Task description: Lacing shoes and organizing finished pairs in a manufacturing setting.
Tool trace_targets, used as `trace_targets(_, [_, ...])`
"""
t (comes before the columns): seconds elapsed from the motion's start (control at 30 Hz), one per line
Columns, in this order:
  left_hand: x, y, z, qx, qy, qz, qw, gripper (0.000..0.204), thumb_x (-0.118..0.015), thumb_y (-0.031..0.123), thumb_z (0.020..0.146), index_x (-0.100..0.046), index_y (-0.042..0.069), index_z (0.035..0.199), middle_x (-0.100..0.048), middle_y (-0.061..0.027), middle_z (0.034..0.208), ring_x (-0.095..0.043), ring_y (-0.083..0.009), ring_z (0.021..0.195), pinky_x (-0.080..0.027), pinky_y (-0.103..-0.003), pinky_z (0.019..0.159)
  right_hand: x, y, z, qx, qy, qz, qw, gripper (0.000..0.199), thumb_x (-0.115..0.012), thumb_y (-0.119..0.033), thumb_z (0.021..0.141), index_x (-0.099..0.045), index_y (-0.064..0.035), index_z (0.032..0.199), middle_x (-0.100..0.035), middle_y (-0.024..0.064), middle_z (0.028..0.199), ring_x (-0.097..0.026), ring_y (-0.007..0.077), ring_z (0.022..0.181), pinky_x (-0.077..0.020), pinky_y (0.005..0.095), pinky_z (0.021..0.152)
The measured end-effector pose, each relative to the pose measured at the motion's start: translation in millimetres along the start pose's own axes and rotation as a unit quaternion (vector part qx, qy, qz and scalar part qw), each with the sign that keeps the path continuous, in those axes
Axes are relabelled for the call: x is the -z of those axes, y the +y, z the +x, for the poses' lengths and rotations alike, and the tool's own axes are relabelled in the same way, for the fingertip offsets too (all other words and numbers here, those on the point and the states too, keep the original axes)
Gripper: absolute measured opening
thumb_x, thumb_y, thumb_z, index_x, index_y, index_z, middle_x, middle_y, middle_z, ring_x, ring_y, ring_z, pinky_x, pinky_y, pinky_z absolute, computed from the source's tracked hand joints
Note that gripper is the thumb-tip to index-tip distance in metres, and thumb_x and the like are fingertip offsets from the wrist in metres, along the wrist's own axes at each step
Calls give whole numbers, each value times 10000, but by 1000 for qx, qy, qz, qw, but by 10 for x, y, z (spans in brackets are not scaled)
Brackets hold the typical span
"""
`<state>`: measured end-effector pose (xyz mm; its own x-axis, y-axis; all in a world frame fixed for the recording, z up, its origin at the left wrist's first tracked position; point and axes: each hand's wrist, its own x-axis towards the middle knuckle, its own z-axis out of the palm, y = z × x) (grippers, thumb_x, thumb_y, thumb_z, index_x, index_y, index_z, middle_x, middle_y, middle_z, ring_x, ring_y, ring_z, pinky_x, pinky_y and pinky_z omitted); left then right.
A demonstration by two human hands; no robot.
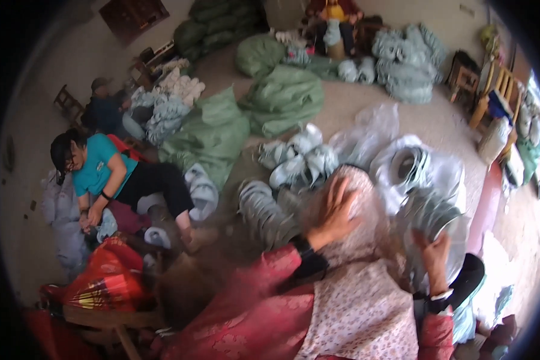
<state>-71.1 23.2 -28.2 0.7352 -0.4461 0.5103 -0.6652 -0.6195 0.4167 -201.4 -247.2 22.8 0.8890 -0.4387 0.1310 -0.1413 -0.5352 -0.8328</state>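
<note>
My left hand (337,213) lies with its fingers spread on the small-patterned cloth (366,255) over my lap. Its palm faces down and nothing shows in it. Farther right, my right hand (435,255) is raised against the near end of a nested stack of pale grey-green curved pieces (429,210), which look like shoe uppers. Thumb and fingers stand apart there, slightly blurred. Clear plastic (460,240) wraps around that stack. Beyond it, a rolled bundle of the same pieces (409,165) sits in an opened clear bag (450,174).
Left of my knee lies another nested stack (264,210), with loose bundles (303,159) behind it. Green sacks (213,132) stand farther off. A person in a turquoise shirt (105,162) works at the left near a red bag (111,273). Others sit farther back.
</note>
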Motion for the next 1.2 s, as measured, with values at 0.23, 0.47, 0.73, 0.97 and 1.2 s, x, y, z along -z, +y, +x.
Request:
trace_targets(0.23, [-28,-93,-283,20,7,-21,1000,695,-759,329,756,-460,137,1353,-244,-195,1507,-166,-452,1423,-219,-555,1146,117,36,-151,-31,10,107,994,320,-780,-173,737,-700,31,970,-726,109,875,-662,180,770,-518,336,707])
trace_targets(0.47, [-39,-122,-310,53,11,-34,998,708,-733,338,758,-469,137,1383,-188,-173,1565,-128,-433,1450,-199,-555,1151,142,-41,-115,-23,-37,117,992,290,-746,-149,760,-680,31,978,-690,53,871,-619,153,768,-493,301,724])
trace_targets(0.73, [-21,-154,-245,34,34,-58,997,688,-740,312,769,-464,123,1370,-216,-199,1540,-170,-457,1426,-225,-565,1143,150,63,-51,-29,-10,108,994,374,-778,-207,774,-673,47,1028,-687,59,921,-621,145,810,-493,301,756])
trace_targets(0.97, [-112,-210,-275,39,28,-74,996,675,-744,332,758,-493,104,1342,-214,-190,1543,-152,-459,1435,-213,-586,1139,164,-16,-80,-17,-6,126,992,471,-759,-201,790,-592,19,1172,-654,51,993,-605,159,860,-477,289,801])
trace_targets(1.2, [-41,-209,-257,24,19,-38,999,715,-731,350,758,-464,124,1382,-247,-193,1519,-208,-468,1407,-247,-564,1120,137,-296,-134,-32,21,167,985,489,-777,-229,763,-622,30,1148,-668,54,1012,-608,159,863,-473,299,811])
